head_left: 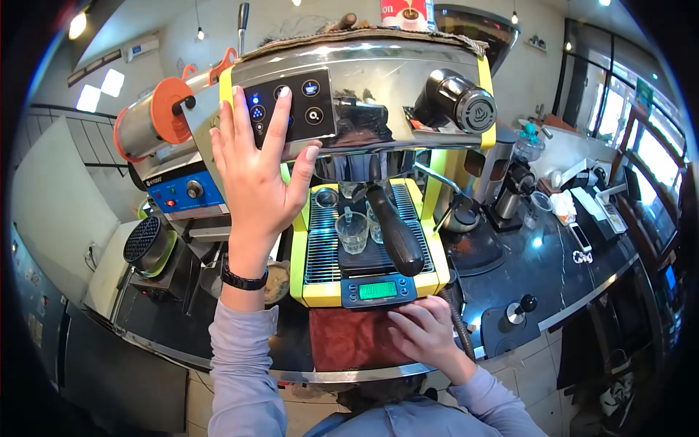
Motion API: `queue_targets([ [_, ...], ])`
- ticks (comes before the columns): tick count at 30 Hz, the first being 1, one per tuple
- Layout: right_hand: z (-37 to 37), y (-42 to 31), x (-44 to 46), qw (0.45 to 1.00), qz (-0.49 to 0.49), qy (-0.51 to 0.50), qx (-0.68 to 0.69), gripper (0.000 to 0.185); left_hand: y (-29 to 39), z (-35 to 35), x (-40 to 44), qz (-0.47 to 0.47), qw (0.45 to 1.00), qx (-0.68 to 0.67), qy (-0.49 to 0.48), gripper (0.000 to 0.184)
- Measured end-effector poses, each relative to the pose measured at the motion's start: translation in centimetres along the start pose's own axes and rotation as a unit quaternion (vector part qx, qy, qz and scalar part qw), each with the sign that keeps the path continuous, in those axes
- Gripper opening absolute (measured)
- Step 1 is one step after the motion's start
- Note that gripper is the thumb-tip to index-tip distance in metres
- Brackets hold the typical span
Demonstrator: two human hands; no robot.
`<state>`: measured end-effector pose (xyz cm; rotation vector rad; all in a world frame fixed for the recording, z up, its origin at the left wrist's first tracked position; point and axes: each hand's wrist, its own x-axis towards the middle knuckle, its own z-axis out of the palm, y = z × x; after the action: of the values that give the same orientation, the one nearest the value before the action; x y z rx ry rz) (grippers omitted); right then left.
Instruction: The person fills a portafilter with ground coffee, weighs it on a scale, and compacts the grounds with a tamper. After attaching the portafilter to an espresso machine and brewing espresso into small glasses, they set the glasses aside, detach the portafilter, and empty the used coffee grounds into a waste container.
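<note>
Left hand (256,175) partly hides the control panel (301,109) — touch seems unclear.

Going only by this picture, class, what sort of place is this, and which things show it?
Probably a café or coffee bar: there is an espresso machine with a black-handled portafilter fitted, a digital scale on its drip tray, and a clear glass cup.
</note>
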<state>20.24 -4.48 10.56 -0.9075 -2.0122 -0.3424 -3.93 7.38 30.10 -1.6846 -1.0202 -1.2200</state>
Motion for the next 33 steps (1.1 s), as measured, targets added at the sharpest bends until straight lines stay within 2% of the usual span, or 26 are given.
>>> queue_targets([
  [10,6.0,-1.0,2.1,0.997,-0.016,-0.029,-0.064,0.04,0.9,-0.4,0.4,-0.008,0.999,0.024,-0.026,0.056],
  [18,6.6,-0.6,2.2,0.998,-0.023,-0.032,-0.04,0.039,0.9,-0.7,0.5,-0.001,0.999,0.036,-0.041,0.057],
  [33,7.0,-0.7,1.2,0.989,-0.066,-0.036,-0.126,0.038,1.6,-0.5,0.9,-0.014,0.994,0.093,-0.057,0.063],
])
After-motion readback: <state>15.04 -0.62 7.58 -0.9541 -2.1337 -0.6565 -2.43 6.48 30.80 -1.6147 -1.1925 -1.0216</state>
